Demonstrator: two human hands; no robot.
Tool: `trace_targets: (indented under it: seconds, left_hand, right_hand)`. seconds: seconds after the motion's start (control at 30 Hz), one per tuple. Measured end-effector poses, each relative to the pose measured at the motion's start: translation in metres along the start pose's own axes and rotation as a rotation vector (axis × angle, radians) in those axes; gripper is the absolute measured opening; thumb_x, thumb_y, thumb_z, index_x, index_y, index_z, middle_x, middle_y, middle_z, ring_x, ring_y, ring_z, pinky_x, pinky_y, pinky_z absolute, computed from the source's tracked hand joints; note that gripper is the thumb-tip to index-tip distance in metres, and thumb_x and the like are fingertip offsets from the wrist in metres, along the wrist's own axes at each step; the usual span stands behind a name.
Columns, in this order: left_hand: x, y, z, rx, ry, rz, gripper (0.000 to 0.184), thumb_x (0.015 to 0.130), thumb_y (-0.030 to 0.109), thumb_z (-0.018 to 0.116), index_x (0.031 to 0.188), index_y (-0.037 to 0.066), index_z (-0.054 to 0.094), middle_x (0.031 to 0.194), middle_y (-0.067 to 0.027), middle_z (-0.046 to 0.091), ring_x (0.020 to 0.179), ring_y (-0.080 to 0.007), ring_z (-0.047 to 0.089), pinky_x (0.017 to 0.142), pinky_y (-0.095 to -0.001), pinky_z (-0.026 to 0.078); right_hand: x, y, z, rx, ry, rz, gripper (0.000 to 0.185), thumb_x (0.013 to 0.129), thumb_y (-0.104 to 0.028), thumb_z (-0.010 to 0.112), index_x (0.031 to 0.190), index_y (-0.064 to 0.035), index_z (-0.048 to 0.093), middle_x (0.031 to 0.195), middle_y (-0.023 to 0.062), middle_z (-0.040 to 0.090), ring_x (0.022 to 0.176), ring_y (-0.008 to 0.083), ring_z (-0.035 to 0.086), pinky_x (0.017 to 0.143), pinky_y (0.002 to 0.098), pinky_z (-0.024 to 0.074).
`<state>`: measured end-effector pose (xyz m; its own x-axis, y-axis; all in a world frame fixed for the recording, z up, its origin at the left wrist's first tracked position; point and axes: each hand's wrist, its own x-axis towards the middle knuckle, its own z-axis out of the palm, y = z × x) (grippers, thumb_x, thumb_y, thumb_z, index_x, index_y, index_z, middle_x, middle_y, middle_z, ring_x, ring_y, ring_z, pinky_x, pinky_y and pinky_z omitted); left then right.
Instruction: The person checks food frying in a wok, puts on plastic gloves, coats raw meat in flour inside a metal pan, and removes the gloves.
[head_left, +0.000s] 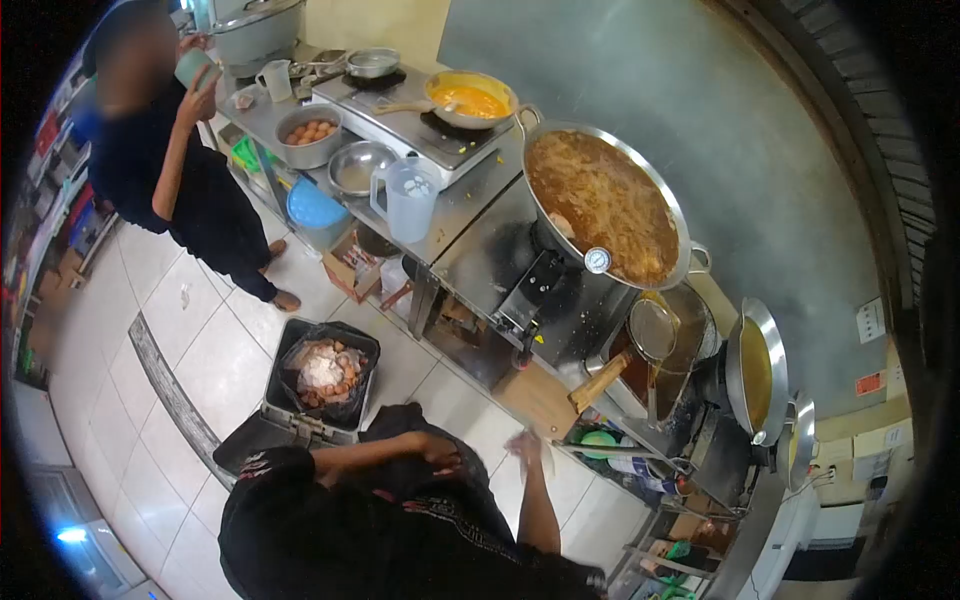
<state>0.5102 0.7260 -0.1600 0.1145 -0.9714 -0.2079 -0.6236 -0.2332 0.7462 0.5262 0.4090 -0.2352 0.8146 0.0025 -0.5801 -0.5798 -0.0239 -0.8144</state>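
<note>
We can't tell whether our left hand (pixel 440 456) or blurred right hand (pixel 529 448) grips anything — beyond the right, past the wooden board (pixel 533 402), the big wok (pixel 683 240) bubbles, frying seemingly under way, not finished.

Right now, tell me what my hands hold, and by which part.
Left hand: nothing visible in it. Right hand: blurred, so any hold cannot be told.

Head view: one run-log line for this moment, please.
left hand: close to body, hold unclear | right hand: near counter, hold unclear | large wok: foamy brown contents | thermometer: at wok's rim | bin: open, contents showing
</note>
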Motion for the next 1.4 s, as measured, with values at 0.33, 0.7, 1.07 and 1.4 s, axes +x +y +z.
trace_targets:
  seconds: [0.33,0.7,1.07,1.4]
  left_hand:
    - [-0.003,0.025,-0.072,-0.208,-0.001,0.052,0.022,0.086,0.016,0.045,0.094,0.003,0.061,0.085,-0.0147,0.062,0.088,-0.0265,0.059,0.079,-0.0361,0.045]
    - [-0.027,0.020,-0.082,-0.508,0.096,-0.059,0.022,0.087,0.016,0.046,0.097,0.003,0.060,0.089,-0.0156,0.061,0.091,-0.0271,0.058,0.080,-0.0353,0.044]
    - [-0.032,0.016,-0.090,-0.599,0.126,-0.102,0.023,0.088,0.016,0.046,0.101,0.003,0.059,0.093,-0.0164,0.060,0.094,-0.0276,0.057,0.082,-0.0345,0.044]
    - [-0.066,0.022,-0.090,-0.596,0.215,-0.161,0.023,0.089,0.016,0.047,0.104,0.003,0.059,0.096,-0.0172,0.059,0.096,-0.0280,0.057,0.083,-0.0338,0.044]
  right_hand:
    - [0.084,-0.156,0.161,0.059,-0.067,-0.098,0.056,0.085,-0.061,0.044,0.090,-0.0056,0.054,0.066,0.0065,0.060,0.057,0.0168,0.061,0.047,0.0273,0.0447]
    - [-0.003,-0.016,0.150,-0.262,-0.022,0.122,0.043,0.093,-0.040,0.040,0.080,-0.0040,0.060,0.076,0.0071,0.064,0.064,0.0172,0.060,0.063,0.0289,0.0481]
    - [0.143,-0.132,0.162,0.257,0.199,-0.211,0.040,0.085,-0.034,0.060,0.106,-0.0012,0.054,0.084,0.0070,0.062,0.070,0.0151,0.061,0.054,0.0256,0.0466]
    - [0.160,-0.153,0.189,0.527,0.137,-0.069,0.060,0.085,-0.057,0.048,0.084,0.0009,0.064,0.080,0.0138,0.067,0.075,0.0198,0.065,0.056,0.0266,0.0484]
